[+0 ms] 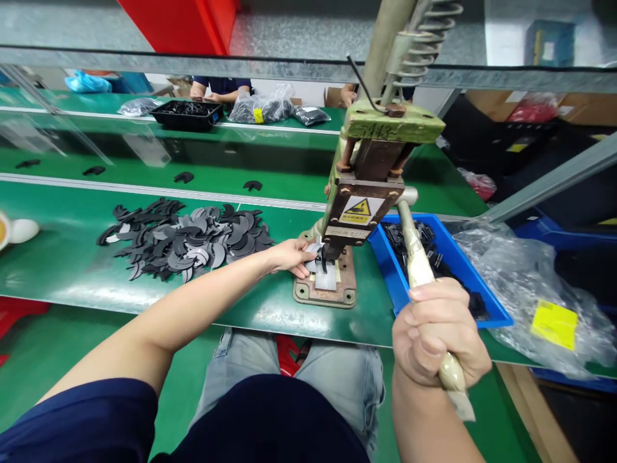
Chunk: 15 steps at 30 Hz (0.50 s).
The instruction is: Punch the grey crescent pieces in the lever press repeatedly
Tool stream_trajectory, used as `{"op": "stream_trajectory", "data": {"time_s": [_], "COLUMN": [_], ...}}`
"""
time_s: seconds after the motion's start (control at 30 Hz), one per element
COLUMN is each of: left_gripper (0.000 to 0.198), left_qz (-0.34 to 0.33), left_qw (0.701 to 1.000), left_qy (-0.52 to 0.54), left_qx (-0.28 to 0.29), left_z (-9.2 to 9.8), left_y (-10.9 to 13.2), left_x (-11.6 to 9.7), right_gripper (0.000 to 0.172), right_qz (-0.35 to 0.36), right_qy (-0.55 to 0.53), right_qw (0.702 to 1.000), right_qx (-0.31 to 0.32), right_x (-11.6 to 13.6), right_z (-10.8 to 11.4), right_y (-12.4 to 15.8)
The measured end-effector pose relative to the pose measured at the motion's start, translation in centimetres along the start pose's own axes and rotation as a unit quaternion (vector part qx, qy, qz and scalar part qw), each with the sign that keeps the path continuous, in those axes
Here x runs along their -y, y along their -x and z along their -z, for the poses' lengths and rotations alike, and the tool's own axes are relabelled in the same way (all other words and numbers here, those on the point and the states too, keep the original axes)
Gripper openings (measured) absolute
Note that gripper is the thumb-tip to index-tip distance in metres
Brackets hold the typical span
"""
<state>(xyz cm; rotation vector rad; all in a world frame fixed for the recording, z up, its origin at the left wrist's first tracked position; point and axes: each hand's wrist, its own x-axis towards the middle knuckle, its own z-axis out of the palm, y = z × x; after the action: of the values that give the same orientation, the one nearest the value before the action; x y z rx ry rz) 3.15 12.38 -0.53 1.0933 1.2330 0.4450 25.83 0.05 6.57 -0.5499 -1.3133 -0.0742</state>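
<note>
A green hand press (359,206) with a warning label stands on the bench. My right hand (441,328) is wrapped round its tape-covered lever (415,247). At the press base (325,297), my left hand (292,256) pinches a grey curved piece (312,256) under the press head, beside a small black part (324,263) above a metal plate. A heap of grey and black curved pieces (178,247) lies to the left of my left hand. Right of the press is a blue tray (398,289) of black parts.
Black curved pieces (183,177) lie spaced along the green strip behind the bench. Further back are a black tray (187,122), plastic bags (270,106) and other people's hands. A clear bag (520,276) with a yellow label lies at the right. A metal shelf edge (270,66) crosses above.
</note>
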Motion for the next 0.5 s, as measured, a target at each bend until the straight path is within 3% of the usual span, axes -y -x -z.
{"op": "stream_trajectory", "data": {"time_s": [0.13, 0.27, 0.5], "left_gripper": [0.028, 0.039, 0.043], "left_qz": [0.01, -0.01, -0.051], "left_qw": [0.999, 0.995, 0.996], "left_qy": [0.009, 0.05, 0.033], "left_qx": [0.042, 0.087, 0.07], "left_z": [-0.1, 0.8, 1.2], "left_y": [-0.2, 0.0, 0.5], "left_x": [-0.5, -0.1, 0.5], "right_gripper": [0.045, 0.043, 0.047], "right_qz": [0.018, 0.006, 0.001], "right_qy": [-0.004, 0.019, 0.015], "right_qw": [1.0, 0.999, 1.0], "right_qx": [-0.015, 0.025, 0.011], "right_x": [-0.1, 0.0, 0.3], "right_z": [-0.2, 0.4, 0.2], "right_y": [-0.2, -0.4, -0.3]}}
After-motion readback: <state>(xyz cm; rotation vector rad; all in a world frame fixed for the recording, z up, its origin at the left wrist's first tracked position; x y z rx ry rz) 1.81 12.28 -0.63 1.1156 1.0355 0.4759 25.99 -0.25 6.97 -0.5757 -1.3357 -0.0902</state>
